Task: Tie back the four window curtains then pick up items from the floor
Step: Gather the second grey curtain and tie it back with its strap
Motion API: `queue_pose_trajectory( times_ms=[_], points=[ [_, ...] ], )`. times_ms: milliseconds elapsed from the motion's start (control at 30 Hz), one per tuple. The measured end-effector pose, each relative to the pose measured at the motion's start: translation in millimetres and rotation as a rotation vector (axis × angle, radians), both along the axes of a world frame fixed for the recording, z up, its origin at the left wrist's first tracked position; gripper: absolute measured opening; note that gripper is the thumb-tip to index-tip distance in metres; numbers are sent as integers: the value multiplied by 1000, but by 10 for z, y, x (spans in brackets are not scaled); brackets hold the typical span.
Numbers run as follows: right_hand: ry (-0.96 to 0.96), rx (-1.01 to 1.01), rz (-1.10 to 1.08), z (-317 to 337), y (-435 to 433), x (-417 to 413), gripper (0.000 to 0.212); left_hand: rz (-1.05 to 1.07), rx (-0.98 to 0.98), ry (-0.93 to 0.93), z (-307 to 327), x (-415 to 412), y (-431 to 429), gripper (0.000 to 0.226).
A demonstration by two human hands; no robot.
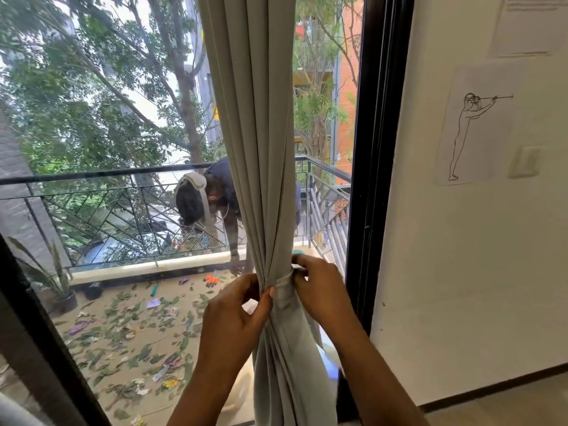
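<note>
A grey curtain hangs in front of the window, gathered into a narrow bunch at waist height. A matching grey tie-back band wraps around the bunch. My left hand pinches the gathered folds and the band from the left, thumb on the fabric. My right hand grips the band's end on the right side of the bunch. Below the band the curtain spreads out again and hides the floor under it.
A black window frame stands right of the curtain, then a white wall with a line drawing. Outside, a person bends over a balcony floor littered with leaves and wrappers. A potted plant stands at left.
</note>
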State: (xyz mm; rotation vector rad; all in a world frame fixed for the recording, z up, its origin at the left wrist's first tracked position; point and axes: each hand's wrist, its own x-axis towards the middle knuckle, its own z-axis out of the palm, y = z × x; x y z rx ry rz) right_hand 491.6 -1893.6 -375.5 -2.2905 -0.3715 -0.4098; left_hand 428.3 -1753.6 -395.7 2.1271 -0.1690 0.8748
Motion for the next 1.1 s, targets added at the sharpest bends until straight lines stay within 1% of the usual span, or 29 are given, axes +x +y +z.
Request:
queue_pose_trajectory(
  times_ms=[33, 67, 133, 200, 267, 300, 367, 433, 467, 533, 600, 667, 700, 733, 800, 933, 1000, 1033, 1100],
  points=[
    [76, 186, 130, -58, 2, 32, 33, -3, 16, 5, 13, -6, 16, 7],
    [169, 413, 247, -108, -1, 34, 35, -6, 35, 8, 5, 0, 43, 13],
    [379, 809, 451, -181, -6, 4, 33, -4, 52, 25, 18, 2, 76, 24],
    [492, 1028, 567, -221, 7, -36, 35, 11, 68, 52, 42, 5, 105, 32],
    [512, 1102, 568, -247, 43, -33, 34, 33, 97, 79, 70, 29, 135, 36],
    [511, 1090, 530, -252, 55, -18, 31, 37, 103, 100, 80, 37, 148, 35],
    [506, 975, 438, -246, 50, 5, 24, 30, 100, 122, 92, 43, 160, 26],
    [526, 844, 430, -242, 22, 20, 20, 21, 98, 128, 100, 52, 171, 14],
    [548, 824, 459, -250, 5, 22, 21, 13, 98, 127, 108, 59, 181, 11],
    [595, 845, 557, -281, -34, 8, 25, -9, 119, 130, 132, 84, 207, 14],
    [614, 866, 634, -299, -65, -15, 36, -67, 104, 166, 192, 109, 227, 21],
    [596, 878, 651, -317, -71, -6, 48, -147, 48, 249, 258, 114, 229, 28],
    [576, 869, 635, -326, -65, 6, 51, -176, 24, 299, 285, 112, 227, 30],
    [556, 854, 614, -327, -55, 14, 52, -197, 4, 346, 307, 116, 227, 31],
    [529, 819, 569, -332, -41, 33, 46, -208, -22, 420, 333, 122, 227, 29],
    [486, 792, 529, -327, -32, 15, 37, -171, 57, 414, 312, 130, 232, 28],
    [400, 751, 459, -328, 9, -36, 34, -138, 85, 380, 306, 135, 235, 25],
    [298, 675, 362, -348, 36, -68, 32, -126, 76, 369, 296, 147, 245, 24],
    [13, 464, 97, -398, 94, -181, 26, -105, 31, 370, 282, 182, 271, 22]
  ],
)
